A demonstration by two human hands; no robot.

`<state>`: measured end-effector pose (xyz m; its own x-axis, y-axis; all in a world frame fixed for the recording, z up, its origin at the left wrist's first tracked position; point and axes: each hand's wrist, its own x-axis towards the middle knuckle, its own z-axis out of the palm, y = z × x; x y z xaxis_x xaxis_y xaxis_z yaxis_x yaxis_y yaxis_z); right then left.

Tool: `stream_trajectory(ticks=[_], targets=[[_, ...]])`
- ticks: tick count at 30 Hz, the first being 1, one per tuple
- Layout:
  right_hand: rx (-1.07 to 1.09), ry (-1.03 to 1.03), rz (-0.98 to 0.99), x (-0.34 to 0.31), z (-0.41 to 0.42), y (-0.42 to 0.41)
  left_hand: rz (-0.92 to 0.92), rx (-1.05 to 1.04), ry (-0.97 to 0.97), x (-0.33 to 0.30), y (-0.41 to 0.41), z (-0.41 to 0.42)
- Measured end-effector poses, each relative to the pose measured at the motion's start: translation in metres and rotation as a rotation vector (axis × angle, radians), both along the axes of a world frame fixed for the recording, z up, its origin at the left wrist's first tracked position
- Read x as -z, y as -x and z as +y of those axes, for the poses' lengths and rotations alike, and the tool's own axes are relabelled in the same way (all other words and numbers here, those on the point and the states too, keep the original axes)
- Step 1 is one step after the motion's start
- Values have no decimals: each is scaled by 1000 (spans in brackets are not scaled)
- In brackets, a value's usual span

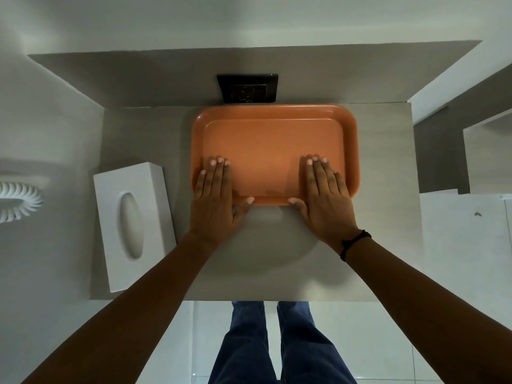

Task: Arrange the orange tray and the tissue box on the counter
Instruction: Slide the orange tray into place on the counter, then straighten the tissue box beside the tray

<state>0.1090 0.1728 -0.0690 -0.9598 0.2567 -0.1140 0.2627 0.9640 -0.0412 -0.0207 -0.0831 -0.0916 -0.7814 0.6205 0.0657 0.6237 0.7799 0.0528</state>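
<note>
The orange tray [273, 142] lies flat and empty at the back middle of the grey counter [277, 261], its far rim close to the wall. My left hand [214, 200] and my right hand [324, 198] rest on its near corners, fingers flat inside the tray and thumbs against the outside of the near rim. The white tissue box [133, 223] lies to the left of the tray, apart from it, lengthwise along the counter's left edge, with its oval slot facing up.
A black wall socket [248, 88] sits just behind the tray. A white ribbed ring [19, 200] is off the counter at the far left. A wall corner [443, 87] bounds the counter on the right. The counter's front edge is near my legs.
</note>
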Motion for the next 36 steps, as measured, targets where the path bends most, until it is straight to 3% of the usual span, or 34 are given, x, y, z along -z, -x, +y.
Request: stream_trajectory(ticks=[13, 21, 24, 29, 36], targets=[[-38, -10, 48, -10, -10, 12, -26, -40, -105, -16, 6, -1], [-665, 68, 132, -18, -135, 34, 11, -509, -129, -51, -20, -93], [-785, 93, 99, -6, -171, 32, -34, -656, -94, -53, -41, -126], [-790, 128, 27, 23, -189, 30, -98, -752, -88, -47, -54, -141], [-765, 142, 98, 41, -188, 27, -71, -710, -63, -42, -40, -141]])
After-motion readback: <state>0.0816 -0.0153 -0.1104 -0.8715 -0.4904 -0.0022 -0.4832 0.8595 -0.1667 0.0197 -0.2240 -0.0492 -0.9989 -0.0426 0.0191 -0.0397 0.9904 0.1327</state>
